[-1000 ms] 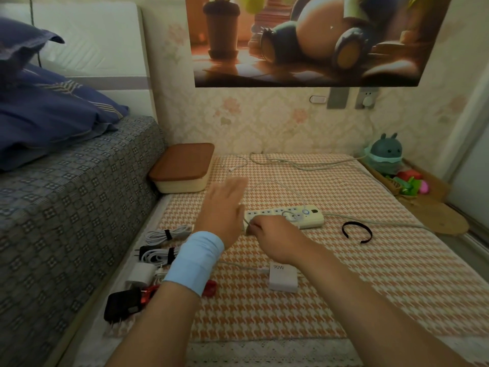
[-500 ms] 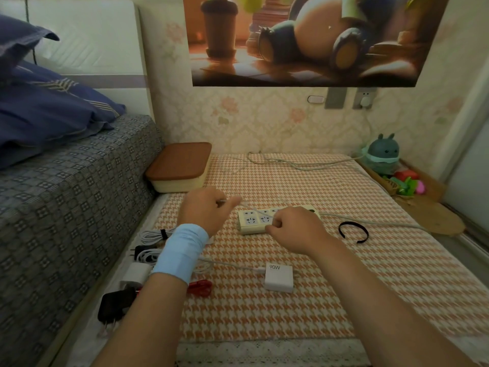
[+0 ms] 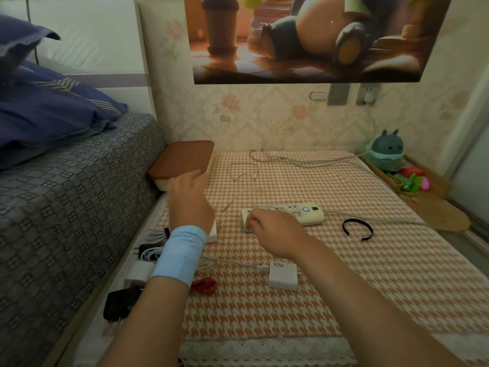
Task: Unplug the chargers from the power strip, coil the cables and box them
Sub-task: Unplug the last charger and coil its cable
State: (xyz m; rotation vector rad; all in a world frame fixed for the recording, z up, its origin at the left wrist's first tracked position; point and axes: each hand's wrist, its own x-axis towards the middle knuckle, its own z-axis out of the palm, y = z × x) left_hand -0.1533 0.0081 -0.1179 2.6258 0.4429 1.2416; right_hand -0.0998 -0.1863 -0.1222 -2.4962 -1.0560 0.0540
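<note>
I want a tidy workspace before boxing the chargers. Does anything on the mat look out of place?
The box sits tilted, one end propped against the bed's edge. A thin white cable trails loose and uncoiled across the mat. Nothing looks damaged.

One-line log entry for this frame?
left hand: over white charger | right hand: closed at power strip end | box: lidded

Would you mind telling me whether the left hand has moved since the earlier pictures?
Yes. The left hand has moved away from the power strip, toward the brown-lidded box, now overlapping its near edge.
</note>
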